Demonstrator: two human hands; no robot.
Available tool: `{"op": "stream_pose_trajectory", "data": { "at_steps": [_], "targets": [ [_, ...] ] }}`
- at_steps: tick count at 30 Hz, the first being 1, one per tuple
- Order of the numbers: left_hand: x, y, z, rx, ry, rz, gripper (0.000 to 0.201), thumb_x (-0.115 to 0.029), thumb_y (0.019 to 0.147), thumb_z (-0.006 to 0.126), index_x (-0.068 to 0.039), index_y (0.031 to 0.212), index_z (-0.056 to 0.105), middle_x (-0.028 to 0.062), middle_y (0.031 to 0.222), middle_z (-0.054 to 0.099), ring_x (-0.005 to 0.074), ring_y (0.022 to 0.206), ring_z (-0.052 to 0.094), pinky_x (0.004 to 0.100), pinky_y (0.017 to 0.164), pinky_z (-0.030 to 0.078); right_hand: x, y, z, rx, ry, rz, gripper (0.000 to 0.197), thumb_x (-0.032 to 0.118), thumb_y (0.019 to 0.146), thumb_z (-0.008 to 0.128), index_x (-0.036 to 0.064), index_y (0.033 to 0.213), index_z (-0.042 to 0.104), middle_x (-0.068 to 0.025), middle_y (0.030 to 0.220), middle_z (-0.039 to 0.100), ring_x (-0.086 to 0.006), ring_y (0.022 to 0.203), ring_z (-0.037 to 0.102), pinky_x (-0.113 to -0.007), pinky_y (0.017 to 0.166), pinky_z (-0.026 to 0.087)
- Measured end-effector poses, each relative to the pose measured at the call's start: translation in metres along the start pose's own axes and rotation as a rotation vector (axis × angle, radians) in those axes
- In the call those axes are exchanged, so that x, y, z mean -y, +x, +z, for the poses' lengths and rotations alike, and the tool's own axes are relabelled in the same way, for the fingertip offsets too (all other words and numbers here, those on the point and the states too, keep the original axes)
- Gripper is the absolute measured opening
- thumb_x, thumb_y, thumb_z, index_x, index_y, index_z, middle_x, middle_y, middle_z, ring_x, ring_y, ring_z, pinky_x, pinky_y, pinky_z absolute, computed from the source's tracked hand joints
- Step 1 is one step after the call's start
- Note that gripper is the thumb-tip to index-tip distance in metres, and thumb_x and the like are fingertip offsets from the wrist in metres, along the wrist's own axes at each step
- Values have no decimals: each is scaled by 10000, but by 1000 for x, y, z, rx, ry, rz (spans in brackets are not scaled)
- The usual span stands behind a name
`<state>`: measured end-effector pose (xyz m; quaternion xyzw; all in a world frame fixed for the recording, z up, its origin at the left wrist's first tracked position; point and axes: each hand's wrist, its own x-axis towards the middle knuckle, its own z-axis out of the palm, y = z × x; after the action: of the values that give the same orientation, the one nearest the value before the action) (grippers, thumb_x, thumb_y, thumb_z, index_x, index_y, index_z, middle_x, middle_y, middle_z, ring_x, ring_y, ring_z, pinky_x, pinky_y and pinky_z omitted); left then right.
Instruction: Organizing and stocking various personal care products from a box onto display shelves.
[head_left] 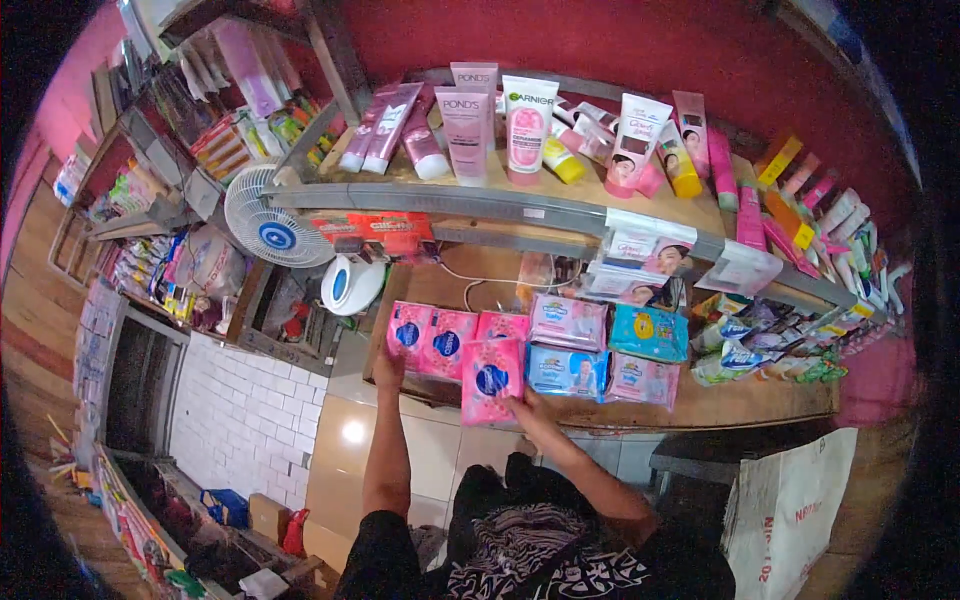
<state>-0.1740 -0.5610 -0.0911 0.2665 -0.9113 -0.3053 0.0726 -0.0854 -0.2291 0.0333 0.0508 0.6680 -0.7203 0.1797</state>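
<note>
My right hand (527, 407) is closed on the lower right corner of a pink tissue pack (490, 381) with a dark blue oval, held in front of the shelf edge. At the left end of the row, my left hand (388, 370) is against the edge of another pink tissue pack (407, 335); its fingers are mostly hidden. Beside that lie more of the same packs (447, 343), one (502, 325) partly covered by the held pack. Further right are wipes packs: pink (568, 321), teal (648, 332), blue (566, 371) and a lower pink one (643, 382).
Above runs a shelf with a grey edge (430, 197), carrying pink tubes (462, 135) and a white-capped tube (527, 130). A white fan (272, 215) stands left. Pouches (745, 345) fill the right end. A white sack (790, 510) stands low right, by a dark stool (700, 458).
</note>
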Motion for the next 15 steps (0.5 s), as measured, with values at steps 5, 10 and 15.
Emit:
{"op": "stream_pose_trajectory", "data": {
  "at_steps": [5, 10, 15],
  "targets": [
    [51, 38, 31, 10, -518, 276, 521, -261, 762, 682, -41, 1194, 490, 209, 970, 622, 402, 836, 607, 441, 691, 493, -11, 53, 38, 40, -148, -9, 465, 323, 831, 636, 39, 1168, 486, -45, 1061, 559, -142, 963, 499, -311, 808, 420],
    [60, 50, 7, 199, -536, 274, 478, -297, 814, 624, 0, 1169, 502, 164, 998, 625, 330, 945, 579, 373, 803, 453, -30, 106, 110, 65, 35, 161, 486, 343, 820, 642, 31, 1158, 484, -49, 1085, 554, -157, 984, 502, -297, 835, 407],
    [20, 45, -66, 603, -646, -164, 750, -607, 875, 382, -18, 1340, 387, 146, 1186, 554, 208, 1129, 477, 358, 977, 331, -25, 139, 168, 144, 216, 176, 475, 364, 822, 633, 52, 1154, 501, -54, 1086, 564, -165, 981, 510, -299, 829, 418]
  ]
}}
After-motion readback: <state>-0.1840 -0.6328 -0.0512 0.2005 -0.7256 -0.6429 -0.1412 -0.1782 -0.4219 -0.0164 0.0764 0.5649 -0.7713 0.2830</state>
